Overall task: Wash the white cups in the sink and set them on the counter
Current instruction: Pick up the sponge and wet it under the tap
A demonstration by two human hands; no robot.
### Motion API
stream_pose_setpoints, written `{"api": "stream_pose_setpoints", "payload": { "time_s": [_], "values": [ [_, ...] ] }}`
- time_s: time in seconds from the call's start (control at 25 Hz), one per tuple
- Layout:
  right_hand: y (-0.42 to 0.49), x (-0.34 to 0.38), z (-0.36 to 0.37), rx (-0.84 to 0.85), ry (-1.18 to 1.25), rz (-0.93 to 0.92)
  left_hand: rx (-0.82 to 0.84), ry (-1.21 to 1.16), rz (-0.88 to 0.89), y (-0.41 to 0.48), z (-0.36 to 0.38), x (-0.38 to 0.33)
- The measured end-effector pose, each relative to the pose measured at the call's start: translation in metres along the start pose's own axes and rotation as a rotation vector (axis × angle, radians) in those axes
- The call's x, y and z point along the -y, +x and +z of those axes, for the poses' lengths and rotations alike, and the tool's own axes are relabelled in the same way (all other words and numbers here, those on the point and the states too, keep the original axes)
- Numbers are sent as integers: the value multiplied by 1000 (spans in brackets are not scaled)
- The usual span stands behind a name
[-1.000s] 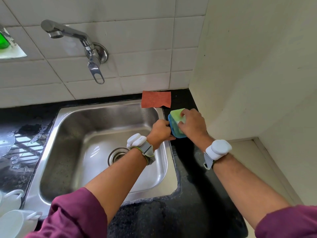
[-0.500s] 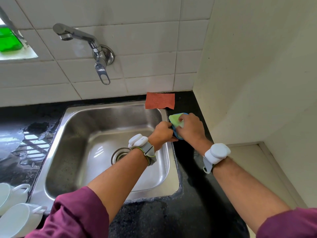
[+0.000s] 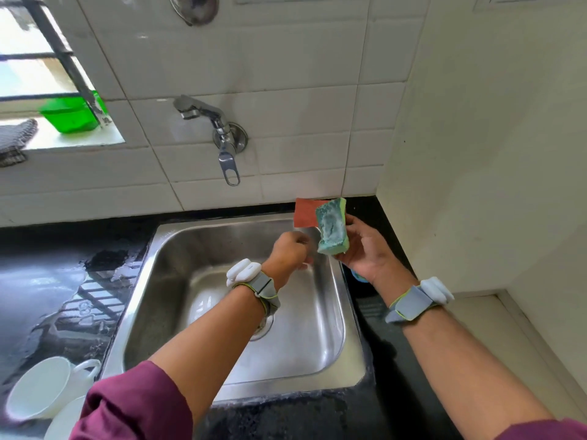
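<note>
The right hand (image 3: 365,249) holds a green scrub sponge (image 3: 332,228) upright above the right rim of the steel sink (image 3: 178,300), fingers wrapped around its lower edge, the soapy blue-green scouring face turned toward the camera. The left hand (image 3: 290,252) hovers just beside the sponge over the basin, fingers curled loosely and grasping nothing that can be seen. Both wrists wear grey straps with white pods. The basin holds no cups; two white cups (image 3: 41,389) sit on the wet black counter (image 3: 63,281) at the lower left, just beside the sink's left rim, the nearer one partly hidden by the maroon sleeve (image 3: 133,408). A red-orange cloth (image 3: 303,214) lies at the back right corner of the sink, behind the sponge. The wall tap (image 3: 219,134) above the basin shows no water running.
</note>
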State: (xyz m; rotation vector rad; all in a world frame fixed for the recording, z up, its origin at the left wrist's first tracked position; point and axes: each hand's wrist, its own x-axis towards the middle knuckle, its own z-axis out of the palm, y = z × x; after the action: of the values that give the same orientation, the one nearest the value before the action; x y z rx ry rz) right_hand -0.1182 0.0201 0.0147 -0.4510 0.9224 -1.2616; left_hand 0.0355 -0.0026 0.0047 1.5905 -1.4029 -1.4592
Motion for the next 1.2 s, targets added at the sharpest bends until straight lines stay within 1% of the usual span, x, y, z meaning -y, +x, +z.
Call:
{"api": "stream_pose_setpoints", "payload": {
  "time_s": [0.08, 0.12, 0.24, 0.36, 0.48, 0.64, 0.76, 0.8, 0.92, 1.04, 1.2],
  "values": [
    [5, -9, 21, -9, 92, 68, -64, 3, 23, 5, -27, -1],
    [8, -14, 35, -7, 99, 99, -111, 14, 39, 9, -43, -1],
    [11, -25, 74, 17, -42, 112, -225, 3, 61, 17, -88, -2],
    [14, -31, 109, 49, -233, 64, -276, 21, 116, 27, -128, -10],
    [19, -23, 147, 46, -313, 42, -252, 3, 152, 35, -154, -29],
    [26, 0, 192, 140, -324, 22, -179, -10, 180, 46, -164, -47],
    [32, 13, 219, 154, -331, 21, -160, -15, 295, 48, -163, -47],
    [33, 16, 225, 155, -326, 22, -170, 9, 326, 49, -164, -46],
    [35, 20, 238, 183, -303, 43, -158, 34, 342, 58, -164, -43],
    [37, 23, 246, 208, -278, 89, -117, -29, 309, 58, -160, -43],
    [36, 21, 252, 209, -274, 103, -89, -99, 348, 59, -160, -41]
  ]
}}
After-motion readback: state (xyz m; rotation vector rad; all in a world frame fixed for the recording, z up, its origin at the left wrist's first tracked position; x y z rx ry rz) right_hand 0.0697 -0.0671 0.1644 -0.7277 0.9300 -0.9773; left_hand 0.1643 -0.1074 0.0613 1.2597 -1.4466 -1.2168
